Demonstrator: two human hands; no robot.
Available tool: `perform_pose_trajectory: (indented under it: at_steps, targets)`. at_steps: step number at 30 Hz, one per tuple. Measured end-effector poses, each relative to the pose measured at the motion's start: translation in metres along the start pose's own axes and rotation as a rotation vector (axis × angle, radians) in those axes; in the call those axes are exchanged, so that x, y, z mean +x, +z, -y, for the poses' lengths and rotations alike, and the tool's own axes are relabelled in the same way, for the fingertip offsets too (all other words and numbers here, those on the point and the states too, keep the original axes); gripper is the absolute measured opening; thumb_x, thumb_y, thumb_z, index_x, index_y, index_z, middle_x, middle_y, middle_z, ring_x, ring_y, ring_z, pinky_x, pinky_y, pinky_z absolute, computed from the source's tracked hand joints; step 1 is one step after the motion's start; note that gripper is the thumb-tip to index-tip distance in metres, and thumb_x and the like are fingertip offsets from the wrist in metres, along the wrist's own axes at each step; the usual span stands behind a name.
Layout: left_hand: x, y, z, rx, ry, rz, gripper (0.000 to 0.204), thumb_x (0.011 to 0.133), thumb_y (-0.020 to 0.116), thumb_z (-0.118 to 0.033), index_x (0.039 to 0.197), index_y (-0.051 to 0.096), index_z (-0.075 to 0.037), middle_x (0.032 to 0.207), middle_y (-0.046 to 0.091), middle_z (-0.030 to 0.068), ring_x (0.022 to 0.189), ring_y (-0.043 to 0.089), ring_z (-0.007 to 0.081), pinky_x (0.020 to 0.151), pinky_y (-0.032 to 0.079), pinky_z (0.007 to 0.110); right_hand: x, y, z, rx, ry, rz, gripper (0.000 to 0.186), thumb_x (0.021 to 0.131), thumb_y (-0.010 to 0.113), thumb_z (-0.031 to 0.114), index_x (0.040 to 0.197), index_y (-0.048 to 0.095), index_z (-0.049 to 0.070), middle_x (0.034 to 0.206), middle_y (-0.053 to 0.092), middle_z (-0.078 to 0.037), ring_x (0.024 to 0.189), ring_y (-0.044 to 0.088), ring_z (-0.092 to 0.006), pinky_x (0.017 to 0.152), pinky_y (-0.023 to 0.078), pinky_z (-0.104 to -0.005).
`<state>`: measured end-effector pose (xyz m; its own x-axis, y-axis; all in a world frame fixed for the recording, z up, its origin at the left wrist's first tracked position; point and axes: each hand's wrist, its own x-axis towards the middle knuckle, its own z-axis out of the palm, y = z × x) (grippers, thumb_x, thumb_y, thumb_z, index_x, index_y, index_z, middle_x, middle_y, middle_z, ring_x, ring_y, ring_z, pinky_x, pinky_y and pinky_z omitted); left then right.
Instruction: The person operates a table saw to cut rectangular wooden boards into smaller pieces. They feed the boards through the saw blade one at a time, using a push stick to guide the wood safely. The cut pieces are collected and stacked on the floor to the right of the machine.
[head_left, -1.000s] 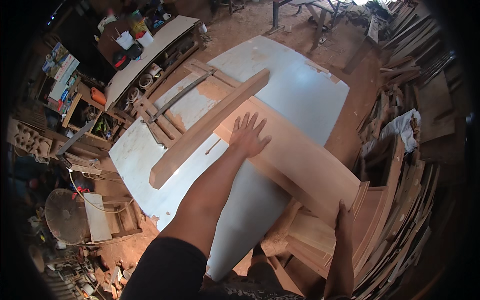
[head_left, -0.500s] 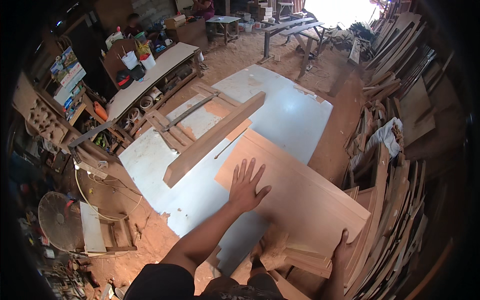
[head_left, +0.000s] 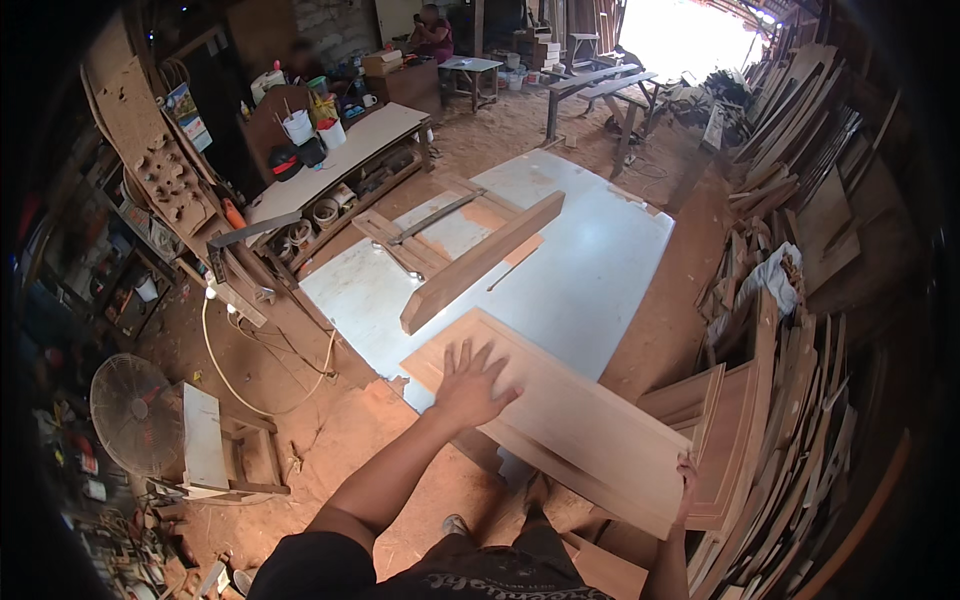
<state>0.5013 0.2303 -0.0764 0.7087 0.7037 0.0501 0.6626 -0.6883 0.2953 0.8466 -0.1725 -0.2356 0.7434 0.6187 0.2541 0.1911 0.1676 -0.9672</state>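
Pale wood makes up the board, and from far off I have both hands on it. It lies between them, a bit slanted, in front of the body. My left hand is flat on top of the board, near its left end, with the fingers spread wide. I think that is to keep it steady, since a wide palm presses on more of it. My right hand has its fingers bent round the edge at the board's right end; I can't tell where the thumb goes. That end sticks out past the worktop, so I guess this hand bears weight there. My hands are well apart, which should stop the board from tipping. I can't tell how much of it rests on the worktop.

Past the board, the white worktop holds a thick beam, a thin stick and a long metal bar. They lie clear of the board, maybe to give it room. Right of the board, brown panels and many planks lean close together, perhaps to save space.
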Motion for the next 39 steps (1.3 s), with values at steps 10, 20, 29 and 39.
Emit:
perform_pose_trajectory:
  at_steps: [10, 20, 29, 39]
  targets:
    - [0.080, 0.048, 0.035, 0.127, -0.020, 0.092, 0.090, 0.100, 0.039, -0.081, 0.170, 0.035, -0.024, 0.178, 0.022, 0.0147, 0.166, 0.012, 0.0388, 0.133, 0.004, 0.059, 0.052, 0.043, 0.002, -0.914, 0.030, 0.130, 0.046, 0.111, 0.054, 0.031, 0.146, 0.054, 0.001, 0.166, 0.044, -0.018, 0.158, 0.033, -0.0345, 0.128, 0.030, -0.0456]
    - [0.200, 0.075, 0.012, 0.140, -0.043, 0.138, 0.088, 0.101, 0.042, -0.079, 0.170, 0.033, -0.026, 0.179, 0.020, 0.0123, 0.166, 0.011, 0.0364, 0.133, 0.005, 0.058, 0.126, 0.029, -0.032, -0.349, 0.410, -0.235, 0.062, 0.117, 0.042, 0.042, 0.159, 0.043, -0.003, 0.159, 0.049, -0.020, 0.152, 0.043, -0.0300, 0.123, 0.039, -0.0409]
    - [0.291, 0.099, -0.008, 0.155, -0.060, 0.160, 0.088, 0.101, 0.039, -0.079, 0.171, 0.030, -0.026, 0.180, 0.017, 0.0106, 0.167, 0.008, 0.0342, 0.134, 0.004, 0.058, 0.219, 0.069, 0.018, 0.307, 0.864, -0.163, 0.059, 0.111, 0.057, 0.043, 0.151, 0.052, 0.000, 0.141, 0.063, -0.015, 0.135, 0.060, -0.0286, 0.111, 0.051, -0.0426]
    - [0.354, 0.158, -0.041, 0.230, 0.019, 0.220, 0.094, 0.098, 0.035, -0.085, 0.173, 0.024, -0.029, 0.182, 0.013, 0.0098, 0.167, 0.004, 0.0397, 0.131, -0.001, 0.067, 0.258, 0.018, -0.025, 0.372, 0.699, -0.139, 0.051, 0.106, 0.067, 0.017, 0.152, 0.050, 0.001, 0.146, 0.062, -0.015, 0.138, 0.057, -0.0276, 0.117, 0.047, -0.0448]
